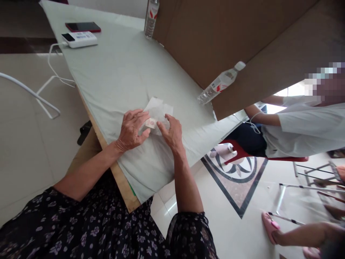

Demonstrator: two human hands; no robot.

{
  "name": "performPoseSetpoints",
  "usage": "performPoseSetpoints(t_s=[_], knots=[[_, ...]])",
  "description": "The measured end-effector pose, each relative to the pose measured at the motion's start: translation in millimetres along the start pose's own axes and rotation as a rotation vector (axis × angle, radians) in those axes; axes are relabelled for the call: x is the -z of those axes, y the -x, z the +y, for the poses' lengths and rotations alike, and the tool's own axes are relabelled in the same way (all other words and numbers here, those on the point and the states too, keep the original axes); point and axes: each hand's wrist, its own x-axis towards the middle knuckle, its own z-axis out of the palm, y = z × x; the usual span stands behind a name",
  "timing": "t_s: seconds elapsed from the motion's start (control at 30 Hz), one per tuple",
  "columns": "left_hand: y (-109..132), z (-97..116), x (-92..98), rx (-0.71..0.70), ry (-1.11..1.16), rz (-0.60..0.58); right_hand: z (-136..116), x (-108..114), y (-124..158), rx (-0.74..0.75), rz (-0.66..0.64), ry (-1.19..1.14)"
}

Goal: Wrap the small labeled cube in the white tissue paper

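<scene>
A thin, translucent white wrapper [155,110] lies on the pale green tablecloth [115,68] near the table's front corner. On it rests a small whitish piece with a reddish print [150,123]. My left hand [132,130] is at the left side of the wrapper, its fingers apart and its fingertips at the edge of the printed piece. To the right, my right hand [171,133] touches the wrapper's right side, thumb and fingers spread. Neither hand is closed round anything that I can see.
A water bottle [221,83] leans by a large brown cardboard panel [205,39]; another bottle [151,19] stands farther back. A white device with a cable [81,39] and a phone [83,26] lie far left. A person in a white shirt [307,126] sits right.
</scene>
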Motion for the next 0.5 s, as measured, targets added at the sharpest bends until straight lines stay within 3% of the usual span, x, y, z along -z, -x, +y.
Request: performPoseSetpoints(t_s=[0.13, 0.27, 0.37, 0.5], knots=[[-4.9, -15.8, -3.3, 0.168, -0.010, 0.027, -2.6, 1.3, 1.6, 0.025, -0.074, -0.111], [-7.8, -28.0, 1.1, 0.290, 0.032, 0.109, -14.6, 20.3, 19.7, 0.221, -0.074, -0.218], [-8.7, -27.3, 4.8, 0.317, 0.081, 0.111, -20.4, 36.3, 39.6, 0.354, -0.246, -0.200], [-10.0, -29.1, 8.2, 0.361, 0.101, 0.065, -21.0, 53.5, 63.4, 0.359, -0.446, -0.141]])
